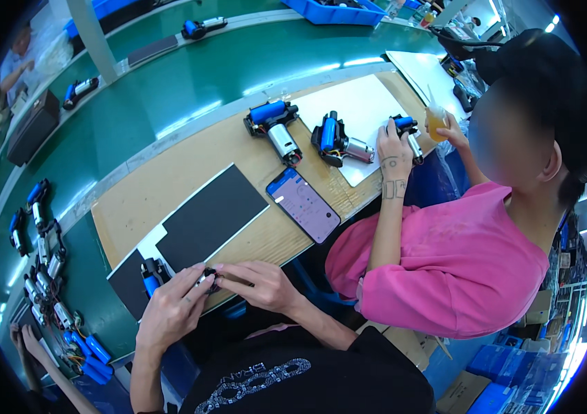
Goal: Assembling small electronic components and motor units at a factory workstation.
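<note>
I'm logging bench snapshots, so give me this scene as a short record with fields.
Hands: left hand and right hand hold a small dark part, mostly covered
Beside left hand: blue-and-black unit, partly hidden
Surface: black sheet on cardboard
Beyond right hand: phone, screen lit
Co-worker: pink top; one hand on a motor, other hand holding yellow liquid

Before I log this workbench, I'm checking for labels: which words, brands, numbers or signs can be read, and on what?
Black shirt: pale lettering on the front, not copied here.
Phone screen: marks too small to read.
Blue cylinders: no legible text.
</note>
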The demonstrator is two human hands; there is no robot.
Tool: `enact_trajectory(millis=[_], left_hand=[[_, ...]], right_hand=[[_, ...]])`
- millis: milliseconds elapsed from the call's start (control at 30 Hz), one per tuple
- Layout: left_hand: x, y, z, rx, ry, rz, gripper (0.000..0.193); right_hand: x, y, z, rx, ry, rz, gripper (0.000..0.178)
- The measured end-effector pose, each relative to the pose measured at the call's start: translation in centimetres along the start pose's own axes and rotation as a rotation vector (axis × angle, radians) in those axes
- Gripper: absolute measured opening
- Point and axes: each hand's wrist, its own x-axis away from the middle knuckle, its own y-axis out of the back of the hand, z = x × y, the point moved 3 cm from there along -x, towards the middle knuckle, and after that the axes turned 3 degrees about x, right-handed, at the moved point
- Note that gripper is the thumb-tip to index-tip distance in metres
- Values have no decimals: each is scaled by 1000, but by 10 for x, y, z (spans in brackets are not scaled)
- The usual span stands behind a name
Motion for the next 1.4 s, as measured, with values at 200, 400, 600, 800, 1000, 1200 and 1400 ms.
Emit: enact_trajectory(millis=[200, 400, 600, 800, 1000, 1200, 1400], left_hand=[[1, -2, 3, 51, 5, -29, 44], [-1, -2, 2, 57, 21, -56, 33], [-2, -5, 1, 85, 84, -78, 29], [-1, -8, 3, 74, 89, -99, 35], [-1, -5, 1, 83, 84, -74, 32], [2, -7, 2, 101, 125, -89, 39], [-1, 12, -2, 24, 75, -62, 57]], right_hand=[[-3, 3, 2, -6, -14, 21, 32], [-5, 6, 0, 5, 12, 50, 35], [-3, 4, -1, 23, 17, 107, 35], [1, 1, -1, 50, 11, 98, 34], [3, -2, -2, 53, 6, -10, 41], [0, -1, 2, 30, -8, -12, 37], [5, -3, -3, 31, -13, -16, 38]])
